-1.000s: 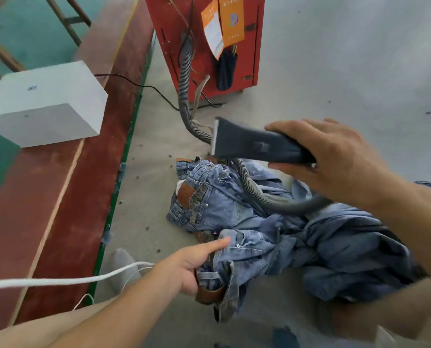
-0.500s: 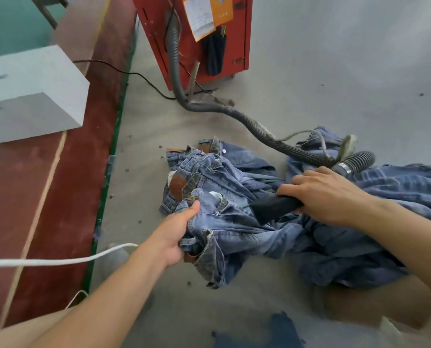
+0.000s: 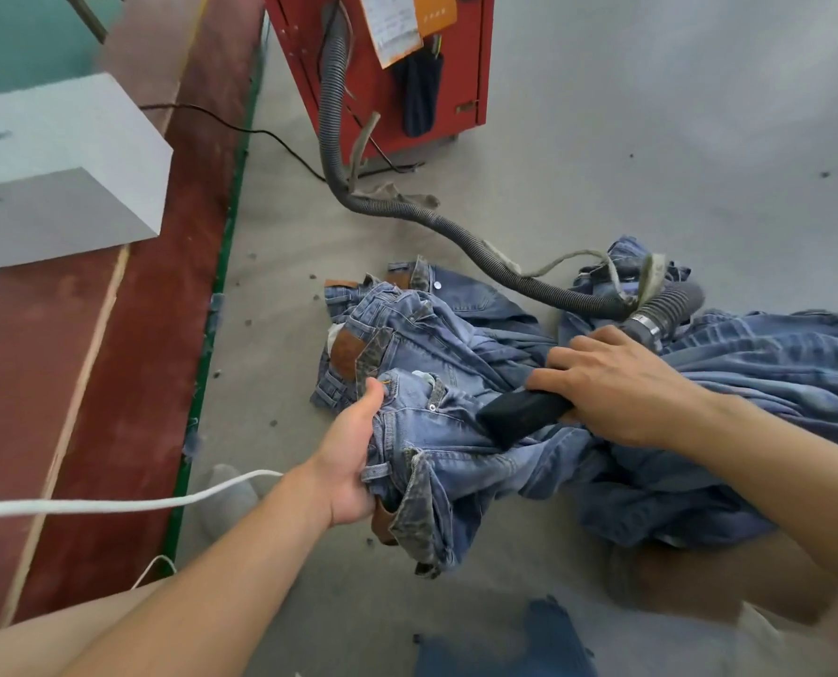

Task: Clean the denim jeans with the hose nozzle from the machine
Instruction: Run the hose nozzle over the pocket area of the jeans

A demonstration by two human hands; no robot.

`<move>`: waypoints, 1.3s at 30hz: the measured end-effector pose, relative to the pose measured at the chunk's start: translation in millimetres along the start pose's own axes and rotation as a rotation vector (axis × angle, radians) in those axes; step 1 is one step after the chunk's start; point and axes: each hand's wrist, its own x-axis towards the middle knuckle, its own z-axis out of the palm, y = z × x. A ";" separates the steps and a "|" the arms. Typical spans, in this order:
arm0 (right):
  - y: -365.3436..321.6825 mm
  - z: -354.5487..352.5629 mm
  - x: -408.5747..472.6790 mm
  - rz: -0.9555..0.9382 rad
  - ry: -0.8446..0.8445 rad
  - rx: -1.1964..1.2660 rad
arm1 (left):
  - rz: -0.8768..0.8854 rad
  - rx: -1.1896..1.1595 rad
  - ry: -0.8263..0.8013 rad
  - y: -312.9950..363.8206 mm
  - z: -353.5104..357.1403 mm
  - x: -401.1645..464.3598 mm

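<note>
The red metal machine [image 3: 397, 80] stands far on the grey floor [image 3: 651, 163]; its ribbed grey hose [image 3: 436, 222] runs to crumpled blue denim jeans [image 3: 436, 422] in the middle. The right hand [image 3: 617, 383] grips the black flat nozzle [image 3: 519, 415] against them; the left hand [image 3: 348, 461] clutches their waistband

The right hand [image 3: 617, 383] grips the black hose nozzle [image 3: 519, 415], its mouth pressed onto the denim jeans [image 3: 436, 432] on the floor [image 3: 651, 163]. The left hand [image 3: 353, 461] holds the waistband at 9 o'clock of the nozzle. The grey hose [image 3: 456, 232] runs toward 11 o'clock to the red machine [image 3: 461, 66].
</note>
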 end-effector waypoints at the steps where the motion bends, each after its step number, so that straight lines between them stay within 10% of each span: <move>1: -5.0 -0.4 0.4 -0.011 0.021 0.026 | 0.009 -0.012 -0.007 -0.6 0.5 -0.2; 24: -6.4 -42.4 3.0 0.069 0.162 0.435 | 0.212 0.102 0.255 26.2 13.8 -12.9; 39: -10.5 -83.0 5.1 0.130 0.233 0.534 | 0.201 0.045 0.072 22.5 12.8 -29.0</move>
